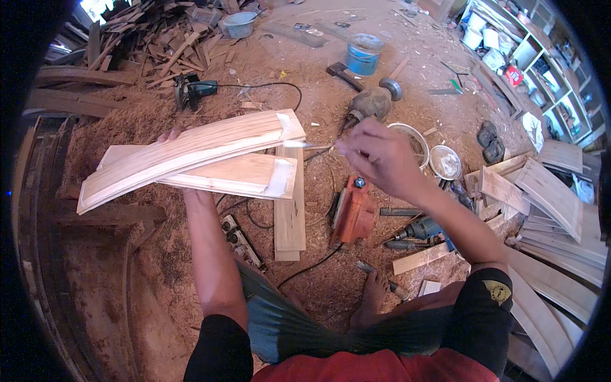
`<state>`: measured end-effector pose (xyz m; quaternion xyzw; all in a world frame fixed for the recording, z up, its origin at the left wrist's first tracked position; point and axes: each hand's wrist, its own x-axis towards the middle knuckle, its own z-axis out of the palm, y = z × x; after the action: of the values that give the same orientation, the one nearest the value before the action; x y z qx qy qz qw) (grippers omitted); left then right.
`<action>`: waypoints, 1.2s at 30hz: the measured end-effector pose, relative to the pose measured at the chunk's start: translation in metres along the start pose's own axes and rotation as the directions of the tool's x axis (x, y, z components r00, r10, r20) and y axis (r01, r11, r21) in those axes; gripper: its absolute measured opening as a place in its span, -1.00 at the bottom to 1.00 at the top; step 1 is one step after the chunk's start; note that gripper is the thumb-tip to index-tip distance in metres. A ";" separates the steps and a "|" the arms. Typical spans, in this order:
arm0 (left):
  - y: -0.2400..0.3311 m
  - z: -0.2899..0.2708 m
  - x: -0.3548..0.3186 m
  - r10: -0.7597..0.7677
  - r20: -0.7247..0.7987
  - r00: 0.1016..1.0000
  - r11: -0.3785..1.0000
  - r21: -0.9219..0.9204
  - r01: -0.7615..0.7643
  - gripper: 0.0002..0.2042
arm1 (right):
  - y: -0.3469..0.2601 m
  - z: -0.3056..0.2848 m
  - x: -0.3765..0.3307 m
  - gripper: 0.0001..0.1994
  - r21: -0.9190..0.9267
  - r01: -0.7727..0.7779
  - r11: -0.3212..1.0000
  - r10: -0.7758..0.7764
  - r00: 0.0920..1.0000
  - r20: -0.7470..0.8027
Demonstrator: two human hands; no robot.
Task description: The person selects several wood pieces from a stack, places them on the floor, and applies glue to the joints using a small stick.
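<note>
My left hand (170, 134) grips two long curved pale wooden pieces (191, 153) from underneath, holding them tilted above the sawdust floor; only its fingers show past the upper edge. My right hand (375, 156) is raised just right of the wood's end and pinches a thin pale stick or brush (310, 146), whose tip points at the end of the upper piece. A flat wooden plank (289, 216) lies on the floor below the held pieces.
An orange sander (353, 213) and a blue drill (420, 228) lie by my bare foot (372, 296). A power strip (238, 240), white bowls (443, 162), a blue bucket (363, 53), an angle grinder (372, 102), stacked curved boards (550, 210) at right, scrap wood behind.
</note>
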<state>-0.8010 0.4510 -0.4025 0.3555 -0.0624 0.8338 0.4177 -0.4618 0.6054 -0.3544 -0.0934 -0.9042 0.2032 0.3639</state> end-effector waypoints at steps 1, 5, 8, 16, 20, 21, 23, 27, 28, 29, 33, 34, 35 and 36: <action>0.002 0.001 0.000 -0.004 0.001 1.000 1.000 -0.001 0.004 -0.69 | 0.006 -0.001 0.006 -0.90 -0.016 -0.037 0.999 0.037 0.999 0.010; -0.005 -0.011 -0.003 0.015 -0.038 0.999 0.999 0.034 -0.014 -0.74 | 0.021 -0.008 0.021 -0.84 -0.061 -0.148 0.987 0.150 0.988 0.029; 0.029 -0.029 -0.006 0.024 -0.018 1.000 0.998 0.062 -0.023 -0.76 | 0.011 0.011 0.033 -0.84 -0.176 -0.093 0.980 0.100 0.995 0.029; 0.027 -0.032 -0.003 0.065 0.015 0.998 0.972 0.226 -0.067 -0.67 | -0.014 0.032 0.028 -0.80 -0.264 -0.160 0.951 0.188 0.979 0.083; 0.011 -0.027 -0.007 0.105 -0.096 0.990 0.964 0.255 -0.077 -0.49 | -0.002 0.043 0.020 -0.79 -0.194 -0.207 0.959 0.232 0.966 0.111; 0.007 -0.025 -0.005 0.201 -0.231 0.952 0.925 0.366 -0.106 -0.45 | 0.001 0.044 0.018 -0.79 -0.140 -0.247 0.959 0.263 0.958 0.111; 0.043 -0.050 -0.008 0.133 -0.067 0.989 0.958 0.264 -0.111 -0.23 | -0.006 0.049 0.022 -0.80 -0.054 -0.225 0.973 0.229 0.970 0.088; 0.027 -0.038 -0.003 0.135 -0.034 0.990 0.953 0.277 -0.120 -0.18 | 0.000 0.042 0.028 -0.81 0.095 -0.335 0.937 0.304 0.921 0.245; 0.025 -0.035 0.000 0.162 -0.057 0.985 0.943 0.303 -0.138 -0.14 | 0.004 0.040 0.028 -0.81 0.100 -0.331 0.938 0.298 0.921 0.249; 0.022 -0.031 0.001 0.169 -0.058 0.984 0.941 0.306 -0.144 -0.14 | 0.009 0.037 0.027 -0.82 0.097 -0.339 0.936 0.305 0.916 0.260; 0.014 -0.025 0.001 0.051 0.039 0.998 0.974 0.221 -0.058 0.03 | 0.016 0.009 0.022 -0.81 0.138 -0.412 0.901 0.368 0.892 0.262; 0.018 -0.025 0.001 -0.016 0.062 0.998 0.969 0.245 0.000 0.04 | 0.022 0.005 0.021 -0.80 0.153 -0.420 0.894 0.381 0.895 0.234; 0.022 -0.025 0.001 -0.084 0.083 0.993 0.961 0.271 0.059 0.04 | 0.023 0.004 0.021 -0.80 0.152 -0.418 0.896 0.378 0.895 0.236; 0.025 -0.027 0.000 0.002 -0.022 1.000 0.956 0.292 0.005 0.09 | 0.023 0.004 0.020 -0.80 0.189 -0.306 0.933 0.263 0.939 0.222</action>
<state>-0.8344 0.4460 -0.4179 0.4040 0.0663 0.8375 0.3619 -0.4784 0.6317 -0.3546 -0.1628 -0.8838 0.3611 0.2489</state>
